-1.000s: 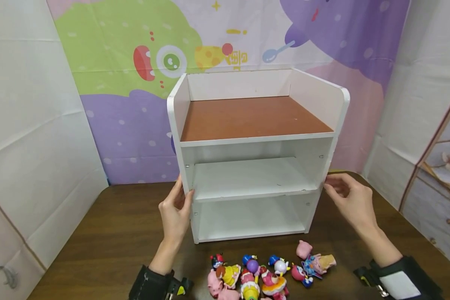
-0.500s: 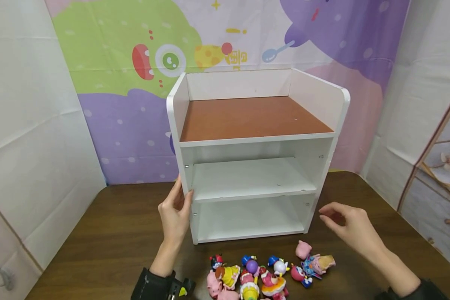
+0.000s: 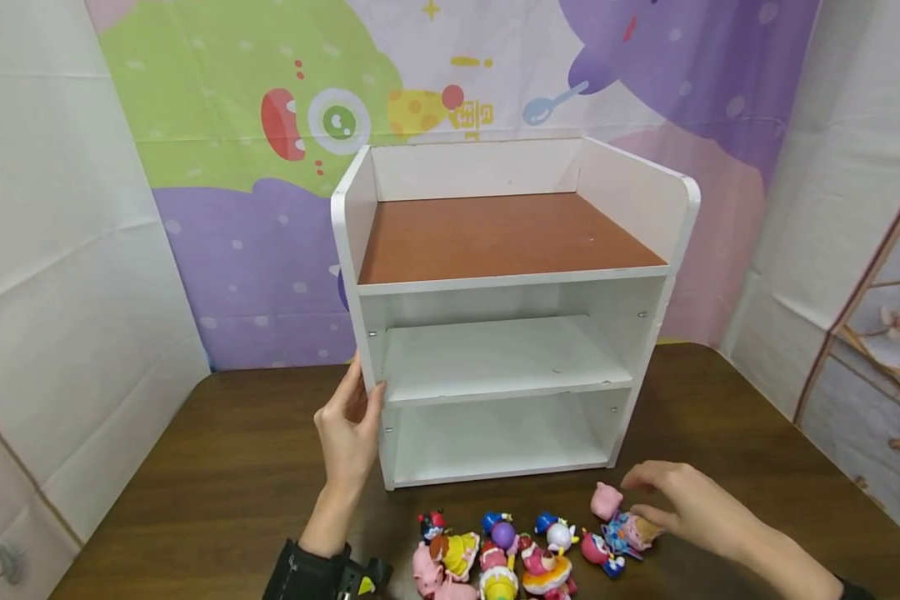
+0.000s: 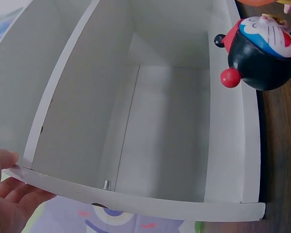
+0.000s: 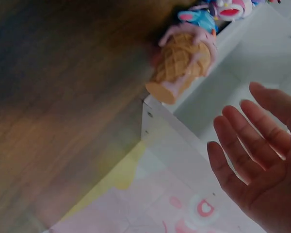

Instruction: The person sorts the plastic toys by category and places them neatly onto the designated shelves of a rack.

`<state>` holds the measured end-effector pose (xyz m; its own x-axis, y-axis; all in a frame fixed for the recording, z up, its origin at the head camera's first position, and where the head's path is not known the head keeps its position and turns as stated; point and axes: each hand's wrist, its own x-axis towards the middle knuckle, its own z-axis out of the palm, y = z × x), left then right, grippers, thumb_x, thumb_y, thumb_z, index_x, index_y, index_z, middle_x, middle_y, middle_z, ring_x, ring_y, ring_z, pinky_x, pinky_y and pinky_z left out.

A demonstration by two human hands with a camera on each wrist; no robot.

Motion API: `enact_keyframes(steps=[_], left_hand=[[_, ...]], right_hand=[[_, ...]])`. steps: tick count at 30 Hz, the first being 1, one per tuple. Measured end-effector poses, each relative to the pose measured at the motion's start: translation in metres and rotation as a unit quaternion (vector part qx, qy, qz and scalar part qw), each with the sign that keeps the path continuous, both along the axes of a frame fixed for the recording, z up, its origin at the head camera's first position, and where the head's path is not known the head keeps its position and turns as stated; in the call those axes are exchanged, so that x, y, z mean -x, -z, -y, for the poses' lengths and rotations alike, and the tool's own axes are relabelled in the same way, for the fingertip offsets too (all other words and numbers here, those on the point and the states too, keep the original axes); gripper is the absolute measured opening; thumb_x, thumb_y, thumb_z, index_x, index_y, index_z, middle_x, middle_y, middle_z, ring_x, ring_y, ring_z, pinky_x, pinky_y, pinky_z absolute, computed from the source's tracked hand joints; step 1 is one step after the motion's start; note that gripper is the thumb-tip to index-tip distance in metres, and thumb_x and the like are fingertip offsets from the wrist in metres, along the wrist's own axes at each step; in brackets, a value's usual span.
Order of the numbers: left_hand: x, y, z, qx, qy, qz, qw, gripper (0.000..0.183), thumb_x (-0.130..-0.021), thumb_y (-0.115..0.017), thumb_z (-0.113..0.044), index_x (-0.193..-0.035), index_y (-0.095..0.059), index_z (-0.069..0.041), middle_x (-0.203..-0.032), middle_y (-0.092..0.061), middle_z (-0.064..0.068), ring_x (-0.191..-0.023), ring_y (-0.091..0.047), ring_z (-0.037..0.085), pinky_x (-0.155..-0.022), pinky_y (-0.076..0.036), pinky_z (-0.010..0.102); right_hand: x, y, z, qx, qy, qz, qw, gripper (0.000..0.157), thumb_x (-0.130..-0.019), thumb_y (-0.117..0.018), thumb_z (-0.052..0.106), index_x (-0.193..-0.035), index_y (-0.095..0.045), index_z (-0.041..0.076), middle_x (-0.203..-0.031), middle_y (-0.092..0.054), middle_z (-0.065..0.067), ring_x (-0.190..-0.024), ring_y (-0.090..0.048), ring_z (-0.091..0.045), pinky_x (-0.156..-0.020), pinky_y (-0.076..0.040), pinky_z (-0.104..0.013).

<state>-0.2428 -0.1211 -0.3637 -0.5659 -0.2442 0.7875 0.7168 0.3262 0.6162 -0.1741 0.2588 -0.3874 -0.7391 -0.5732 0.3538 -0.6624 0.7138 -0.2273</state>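
Observation:
A white shelf unit (image 3: 506, 390) with a brown top board stands upright on the table. My left hand (image 3: 351, 429) holds the edge of its left side panel, thumb in front and fingers along the outside. In the left wrist view, the thumb and fingers of that left hand (image 4: 12, 194) lie on either side of the panel edge. Over the rightmost toys hovers my right hand (image 3: 690, 508), fingers spread and nothing in them. Just below it lies an ice-cream-cone figurine (image 3: 630, 532), its cone end partly hidden by the thumb. A pink pig toy (image 3: 606, 501) lies beside it.
Several small figurines lie in front of the shelf, among them a yellow-dressed one (image 3: 461, 554), a blue-and-white one (image 3: 557, 532) and a black-and-red one (image 4: 262, 56). A printed cloth (image 3: 247, 275) hangs behind the table (image 3: 217, 467).
My right hand has left the shelf's right side and come down and toward me, to just above the cone figurine. The left hand keeps its hold on the left panel.

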Motion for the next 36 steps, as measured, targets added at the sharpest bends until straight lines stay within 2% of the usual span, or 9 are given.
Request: enact_keyframes(steps=[4, 10, 17, 20, 25, 36], left_hand=[[0.001, 0.002, 0.0, -0.003, -0.001, 0.0, 1.0, 0.049, -0.078, -0.061, 0.003, -0.125, -0.049, -0.003, -0.118, -0.055, 0.023, -0.096, -0.056, 0.022, -0.072, -0.048, 0.011], [0.001, 0.003, -0.001, -0.002, -0.001, -0.009, 1.0, 0.049, -0.078, -0.06, 0.004, -0.125, -0.049, -0.003, -0.118, -0.055, 0.023, -0.096, -0.056, 0.024, -0.072, -0.048, 0.011], [-0.001, 0.0, -0.002, -0.001, 0.0, -0.02, 0.9998, 0.049, -0.078, -0.06, 0.005, -0.125, -0.048, -0.001, -0.117, -0.055, 0.024, -0.097, -0.055, 0.025, -0.073, -0.047, 0.011], [-0.001, -0.001, -0.003, -0.002, 0.0, -0.015, 0.9999, 0.049, -0.077, -0.06, 0.006, -0.125, -0.048, 0.0, -0.117, -0.054, 0.025, -0.097, -0.055, 0.026, -0.073, -0.047, 0.01], [-0.001, 0.001, -0.003, -0.004, 0.001, -0.014, 0.9999, 0.049, -0.078, -0.06, 0.006, -0.125, -0.048, -0.001, -0.118, -0.054, 0.023, -0.097, -0.055, 0.025, -0.073, -0.047, 0.01], [-0.001, 0.004, -0.003, -0.007, -0.007, -0.016, 0.9998, 0.049, -0.078, -0.06, 0.005, -0.125, -0.049, -0.003, -0.118, -0.055, 0.022, -0.096, -0.056, 0.024, -0.072, -0.048, 0.01]], right_hand=[[-0.001, 0.007, -0.001, -0.013, -0.022, 0.024, 0.999, 0.021, -0.07, -0.071, 0.014, -0.09, -0.064, 0.014, -0.086, -0.064, 0.004, -0.079, -0.055, -0.008, -0.061, -0.053, -0.032], [-0.001, 0.013, -0.001, -0.038, -0.023, 0.062, 0.997, 0.023, -0.072, -0.071, 0.021, -0.093, -0.063, 0.015, -0.088, -0.062, 0.005, -0.08, -0.053, -0.006, -0.062, -0.053, -0.033], [-0.002, 0.016, 0.001, -0.072, -0.019, 0.056, 0.996, 0.028, -0.064, -0.074, 0.017, -0.091, -0.064, 0.016, -0.086, -0.061, 0.008, -0.079, -0.053, -0.006, -0.061, -0.053, -0.035], [-0.002, 0.018, 0.002, -0.088, -0.02, 0.054, 0.995, 0.035, -0.059, -0.076, 0.012, -0.091, -0.063, 0.015, -0.083, -0.059, 0.008, -0.076, -0.052, -0.005, -0.058, -0.053, -0.035], [-0.002, 0.019, 0.003, -0.108, -0.009, 0.052, 0.993, 0.04, -0.055, -0.078, 0.009, -0.092, -0.064, 0.017, -0.081, -0.057, 0.01, -0.073, -0.052, -0.005, -0.057, -0.052, -0.035], [-0.002, 0.022, 0.006, -0.109, -0.008, 0.045, 0.993, 0.041, -0.052, -0.074, 0.001, -0.086, -0.064, 0.021, -0.074, -0.053, 0.014, -0.064, -0.043, 0.0, -0.049, -0.047, -0.028]])
